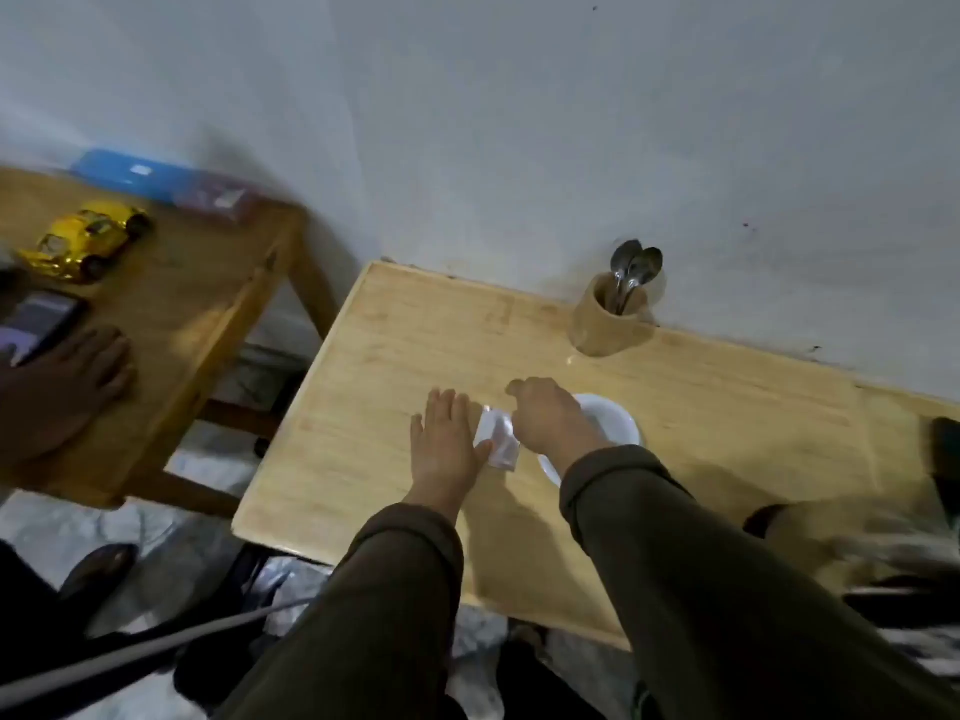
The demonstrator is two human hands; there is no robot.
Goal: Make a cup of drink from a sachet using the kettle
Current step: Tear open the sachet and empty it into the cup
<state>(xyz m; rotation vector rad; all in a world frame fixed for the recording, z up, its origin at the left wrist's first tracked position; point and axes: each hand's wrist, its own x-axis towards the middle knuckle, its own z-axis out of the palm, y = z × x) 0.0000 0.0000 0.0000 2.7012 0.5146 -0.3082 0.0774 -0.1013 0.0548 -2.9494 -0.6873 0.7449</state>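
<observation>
Early stage: my left hand (445, 439) lies flat, open; right hand (550, 418) pinches the unopened sachet (497, 443) beside the empty cup (615, 423); no kettle visible.

left hand (448, 440) flat, right hand (549, 418) curled

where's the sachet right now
The sachet lies on the wooden table near the middle of the head view, between the left hand and the right hand, just left of the white cup.
</observation>
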